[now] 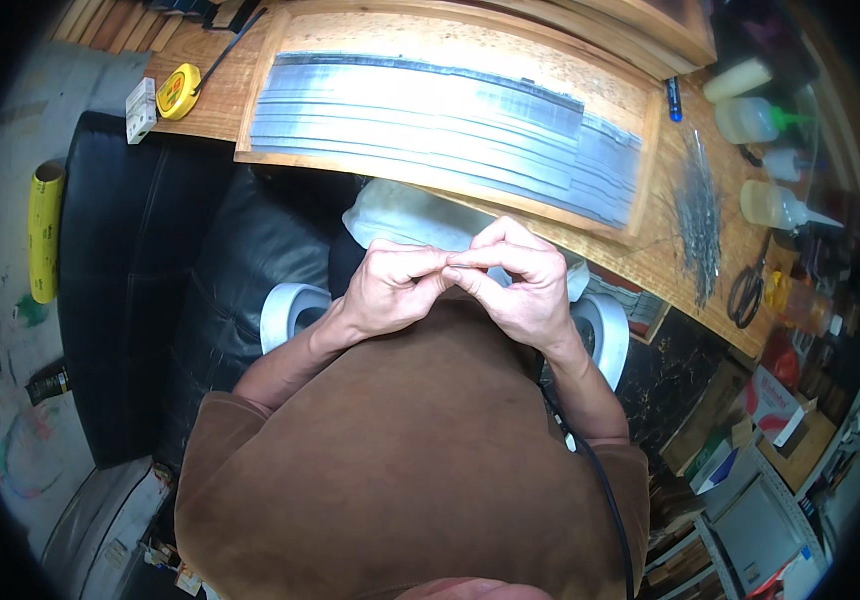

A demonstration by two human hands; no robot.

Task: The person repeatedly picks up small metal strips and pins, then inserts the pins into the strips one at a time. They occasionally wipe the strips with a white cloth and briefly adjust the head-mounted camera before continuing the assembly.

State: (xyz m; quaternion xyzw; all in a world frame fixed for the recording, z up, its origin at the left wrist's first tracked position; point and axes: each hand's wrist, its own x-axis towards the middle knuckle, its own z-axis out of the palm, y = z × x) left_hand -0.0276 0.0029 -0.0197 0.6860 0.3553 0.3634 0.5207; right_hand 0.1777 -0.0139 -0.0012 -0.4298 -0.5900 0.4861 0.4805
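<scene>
My left hand (390, 287) and my right hand (528, 285) meet in front of my chest, just short of the table edge. On both, thumb and index finger are pressed together in a pinch, with the fingertips touching or nearly so. Whatever sits between them is too small or too hidden to name. Beyond the hands, a shallow wooden tray (256, 95) lies on the table, holding overlapping rows of grey-blue strips (420, 125) under bright glare. To its right is a loose bundle of thin, dark, wire-like strands (698, 215).
Black-handled scissors (747, 295), a blue marker (673, 100) and several squeeze bottles (748, 120) occupy the table's right side. A yellow tape measure (179, 92) and a small white box (140, 110) sit at the left corner. White armrests (285, 310) flank me; a black couch (140, 270) stands left.
</scene>
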